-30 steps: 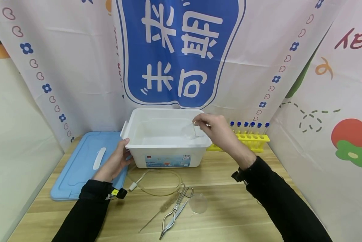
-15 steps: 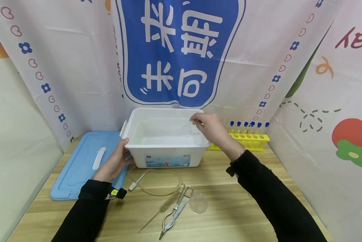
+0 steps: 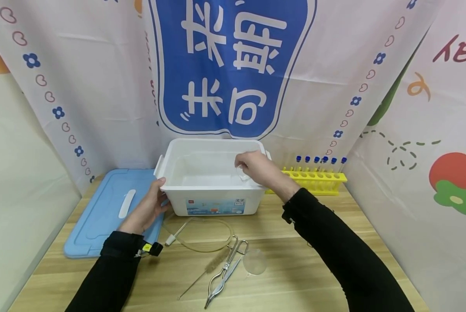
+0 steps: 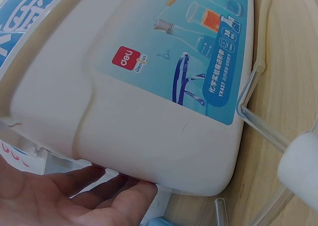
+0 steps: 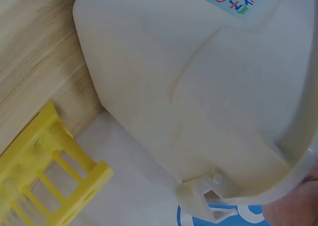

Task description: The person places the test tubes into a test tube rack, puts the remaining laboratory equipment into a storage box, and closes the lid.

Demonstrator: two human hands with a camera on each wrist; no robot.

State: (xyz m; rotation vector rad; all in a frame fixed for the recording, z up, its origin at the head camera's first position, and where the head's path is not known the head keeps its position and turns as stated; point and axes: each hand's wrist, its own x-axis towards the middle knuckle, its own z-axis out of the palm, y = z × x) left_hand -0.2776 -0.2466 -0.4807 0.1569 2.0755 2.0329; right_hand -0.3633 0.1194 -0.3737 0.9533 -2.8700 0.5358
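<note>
Right hand: yours reaches in over the right rim of the white bin (image 3: pixel 212 189); your right hand (image 3: pixel 256 167) has its fingers drawn together, apparently pinching a clear item (image 3: pixel 242 174).
Clear item: within the mouth of the bin, toward its right end; partly screened by your fingers, so its full shape and long axis cannot be told.
Grip-to-item relation: the item lies just below your right fingertips. Your right hand is nearer; your left hand (image 3: pixel 151 206) is at the opposite end. Contact between item and bin wall or floor cannot be confirmed.
Left hand: grasping the bin's left side near its front left corner, thumb at the rim, fingers against the wall below.
Bin: upright near the table's rear edge, long axis running left to right, printed label (image 3: pixel 215 206) facing you.
Table, left edge: blue lid (image 3: pixel 96 216), lying flat beside the bin.
Table, rear right corner: yellow rack (image 3: pixel 312 177) with blue-capped tubes (image 3: pixel 316 160).
Table, toward front edge: coiled tubing (image 3: pixel 211 251), brush (image 3: pixel 216 261), metal tongs (image 3: pixel 227 266), clear disc (image 3: pixel 254 261).
</note>
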